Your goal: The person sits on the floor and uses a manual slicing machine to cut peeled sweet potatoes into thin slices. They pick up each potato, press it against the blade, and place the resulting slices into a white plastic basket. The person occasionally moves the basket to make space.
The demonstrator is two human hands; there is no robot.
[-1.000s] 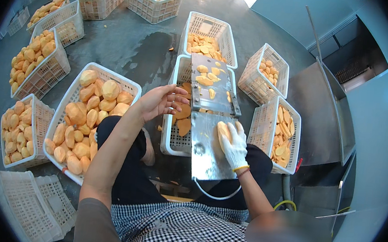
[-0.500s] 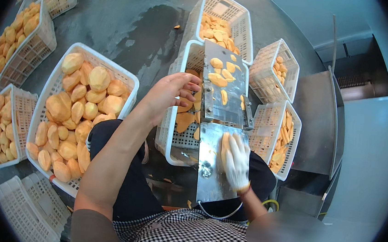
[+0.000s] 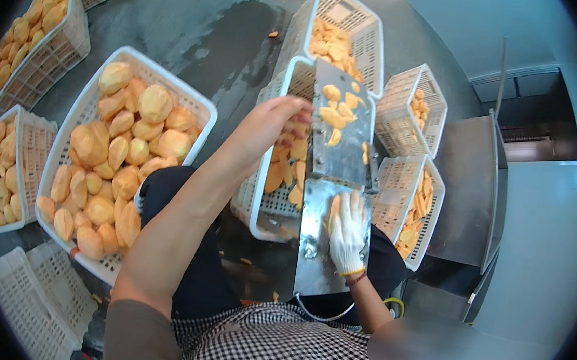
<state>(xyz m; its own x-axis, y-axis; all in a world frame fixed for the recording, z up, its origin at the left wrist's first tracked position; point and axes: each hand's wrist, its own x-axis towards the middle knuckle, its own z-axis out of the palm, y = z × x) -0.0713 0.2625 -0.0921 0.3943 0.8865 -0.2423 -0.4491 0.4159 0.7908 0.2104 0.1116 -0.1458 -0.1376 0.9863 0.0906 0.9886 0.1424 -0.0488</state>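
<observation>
A long metal slicing board (image 3: pixel 313 264) runs away from my lap over a white crate (image 3: pixel 257 205). My right hand (image 3: pixel 348 243), in a white knit glove, lies flat over a peeled sweet potato (image 3: pixel 334 208), pressing it to the board's near plate; most of the piece is hidden under the palm. Bare and with fingers apart, my left hand (image 3: pixel 283 121) hovers at the left edge of the far plate, above the crate. Its fingertips are slightly blurred. Several thin slices (image 3: pixel 334 117) lie on the far plate, and larger slices (image 3: pixel 279 172) fill part of the crate beneath.
At my left stands a large crate (image 3: pixel 210 108) of peeled sweet potatoes, with more full crates (image 3: pixel 74 45) beyond. Crates of cut pieces (image 3: pixel 381 58) stand ahead and to the right. Stacked crates (image 3: pixel 37 302) sit at lower left; a metal cabinet (image 3: pixel 463 188) stands at right.
My left hand has moved slightly forward and right, closer to the board's edge. My right hand has slid a little forward on the near plate with the sweet potato. The whole view has shifted slightly.
</observation>
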